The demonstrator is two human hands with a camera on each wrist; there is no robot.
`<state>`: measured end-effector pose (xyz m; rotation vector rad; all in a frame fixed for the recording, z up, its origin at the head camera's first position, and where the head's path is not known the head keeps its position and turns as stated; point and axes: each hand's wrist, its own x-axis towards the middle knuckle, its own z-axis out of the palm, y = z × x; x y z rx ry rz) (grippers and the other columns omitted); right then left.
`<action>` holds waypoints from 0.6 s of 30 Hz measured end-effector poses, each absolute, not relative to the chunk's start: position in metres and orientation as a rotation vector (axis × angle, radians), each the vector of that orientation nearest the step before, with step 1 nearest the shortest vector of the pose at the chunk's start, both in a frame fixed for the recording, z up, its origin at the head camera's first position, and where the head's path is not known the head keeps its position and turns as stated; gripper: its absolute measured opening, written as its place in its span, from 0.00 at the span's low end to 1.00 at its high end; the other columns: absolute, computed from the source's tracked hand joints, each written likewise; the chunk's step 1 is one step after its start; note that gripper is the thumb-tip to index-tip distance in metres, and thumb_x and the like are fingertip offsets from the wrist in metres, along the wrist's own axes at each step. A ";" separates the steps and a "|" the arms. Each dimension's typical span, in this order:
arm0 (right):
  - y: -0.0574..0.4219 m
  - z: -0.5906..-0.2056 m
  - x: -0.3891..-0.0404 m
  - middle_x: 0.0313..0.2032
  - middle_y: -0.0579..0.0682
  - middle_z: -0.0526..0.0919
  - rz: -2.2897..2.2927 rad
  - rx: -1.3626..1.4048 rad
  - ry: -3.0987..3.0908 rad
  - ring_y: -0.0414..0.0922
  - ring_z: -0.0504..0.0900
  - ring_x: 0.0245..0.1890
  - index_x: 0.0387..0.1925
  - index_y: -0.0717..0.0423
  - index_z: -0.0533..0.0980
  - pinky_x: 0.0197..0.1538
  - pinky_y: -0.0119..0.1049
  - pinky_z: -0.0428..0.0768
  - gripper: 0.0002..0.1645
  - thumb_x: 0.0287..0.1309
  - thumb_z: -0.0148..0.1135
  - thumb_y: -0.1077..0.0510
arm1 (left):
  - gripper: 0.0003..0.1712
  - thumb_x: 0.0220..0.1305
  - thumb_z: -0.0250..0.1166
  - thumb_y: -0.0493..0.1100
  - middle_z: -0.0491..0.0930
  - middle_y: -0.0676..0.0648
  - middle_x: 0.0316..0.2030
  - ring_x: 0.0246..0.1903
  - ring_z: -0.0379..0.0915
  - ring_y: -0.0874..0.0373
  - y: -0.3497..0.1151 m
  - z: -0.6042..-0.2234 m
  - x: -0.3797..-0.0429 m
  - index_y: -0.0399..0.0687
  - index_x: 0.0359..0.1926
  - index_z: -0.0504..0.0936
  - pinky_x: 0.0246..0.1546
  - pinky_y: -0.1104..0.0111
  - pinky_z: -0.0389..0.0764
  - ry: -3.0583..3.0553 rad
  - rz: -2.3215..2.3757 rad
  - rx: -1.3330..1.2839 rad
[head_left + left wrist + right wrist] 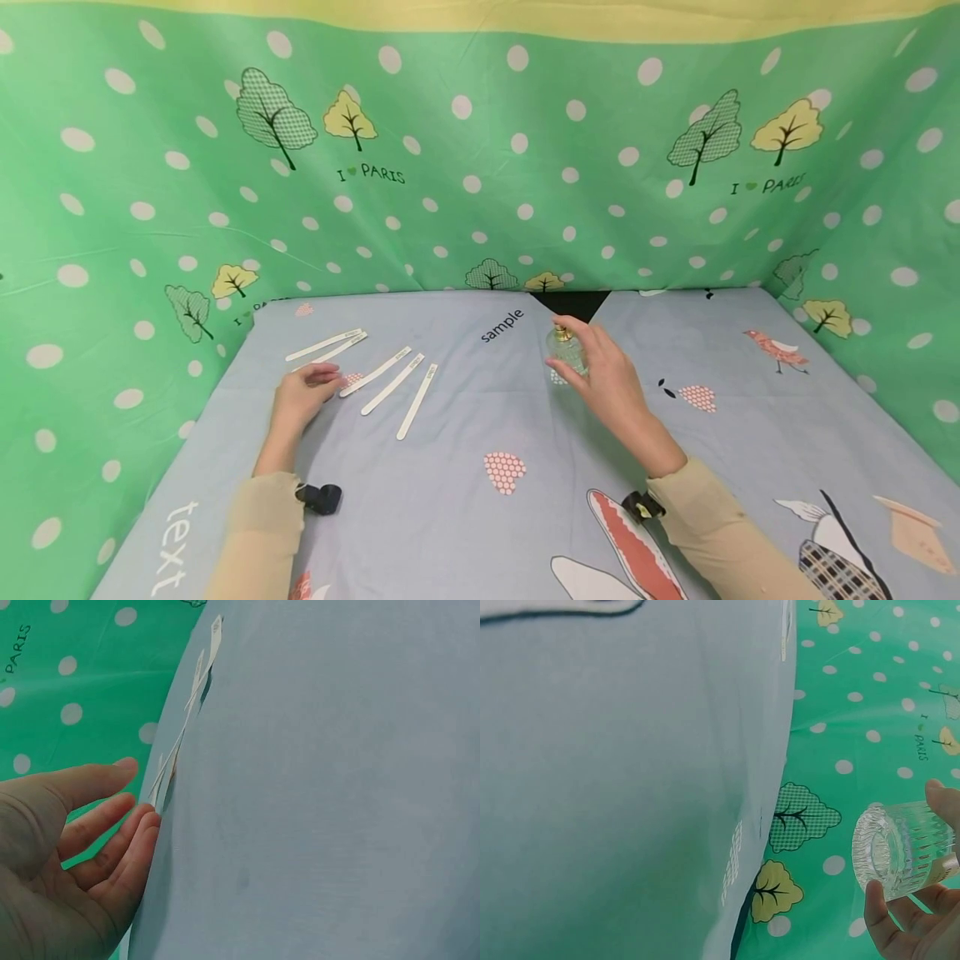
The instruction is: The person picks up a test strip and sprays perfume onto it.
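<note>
While the R hand pinches it btwn thumb and fingers, thumb and forefinger well spread, the glass bottle is clear, squat and rounded, w/ ribbed sides, a thick faceted base and a gold-col. collar up top. To the bottle's left lie five paper strips: white, slim, flat w/ rounded ends, small dark print at the far end of each; the leftmost two nearly meet at their printed ends, the other three fan out nearer the bottle. L hand, well left of the bottle, is at the strips, fingers softly bent, thumb apart from them in the L wrist view, nothing plainly in its grip; can't tell if the fingertips touch a strip. Surface under the bottle is matte grey-blue cloth, lightly creased; a printed pink dotted heart sits nearer the person than the bottle, and a black triangle just beyond it. Behind the bottle hangs a green fabric wall, white-dotted, w/ tree prints, gently rippled. Beige sleeves, both nearer the person than the bottle.
</note>
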<state>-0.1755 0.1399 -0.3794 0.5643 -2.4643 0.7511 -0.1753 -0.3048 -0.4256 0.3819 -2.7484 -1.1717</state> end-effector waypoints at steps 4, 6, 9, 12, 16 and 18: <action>0.140 -0.380 -0.176 0.36 0.53 0.75 0.747 0.563 -2.462 0.42 0.65 0.26 0.67 0.42 0.66 0.26 0.33 0.65 0.38 0.57 0.72 0.51 | 0.22 0.63 0.69 0.45 0.85 0.35 0.49 0.48 0.81 0.46 -0.302 -0.425 -0.174 0.36 0.54 0.81 0.35 0.79 0.73 -2.793 -1.166 0.371; 0.140 -0.380 -0.176 0.36 0.52 0.75 0.746 0.563 -2.462 0.42 0.65 0.26 0.67 0.42 0.66 0.26 0.33 0.65 0.39 0.57 0.72 0.51 | 0.22 0.62 0.70 0.45 0.85 0.35 0.49 0.49 0.81 0.44 -0.301 -0.424 -0.173 0.36 0.53 0.82 0.36 0.77 0.74 -2.814 -1.163 0.355; 0.140 -0.380 -0.176 0.36 0.51 0.74 0.743 0.563 -2.462 0.42 0.65 0.27 0.67 0.42 0.66 0.26 0.33 0.65 0.39 0.57 0.72 0.50 | 0.22 0.60 0.72 0.44 0.86 0.35 0.48 0.48 0.82 0.44 -0.300 -0.423 -0.172 0.35 0.52 0.82 0.36 0.75 0.76 -2.836 -1.154 0.334; 0.140 -0.380 -0.176 0.35 0.50 0.74 0.743 0.564 -2.461 0.42 0.65 0.27 0.67 0.42 0.66 0.26 0.33 0.65 0.39 0.57 0.72 0.50 | 0.24 0.58 0.74 0.43 0.86 0.36 0.46 0.47 0.83 0.44 -0.299 -0.423 -0.173 0.35 0.52 0.82 0.38 0.73 0.77 -2.859 -1.144 0.328; 0.139 -0.380 -0.175 0.36 0.52 0.75 0.744 0.567 -2.458 0.42 0.65 0.27 0.67 0.42 0.66 0.26 0.33 0.66 0.39 0.57 0.72 0.51 | 0.24 0.56 0.75 0.41 0.86 0.37 0.45 0.43 0.83 0.46 -0.296 -0.421 -0.173 0.35 0.52 0.82 0.37 0.71 0.77 -2.905 -1.106 0.313; 0.139 -0.380 -0.175 0.37 0.52 0.75 0.746 0.573 -2.458 0.42 0.66 0.27 0.67 0.43 0.66 0.26 0.33 0.66 0.39 0.57 0.72 0.51 | 0.22 0.56 0.74 0.40 0.86 0.37 0.43 0.40 0.82 0.48 -0.295 -0.421 -0.174 0.35 0.50 0.82 0.35 0.71 0.76 -2.923 -1.077 0.311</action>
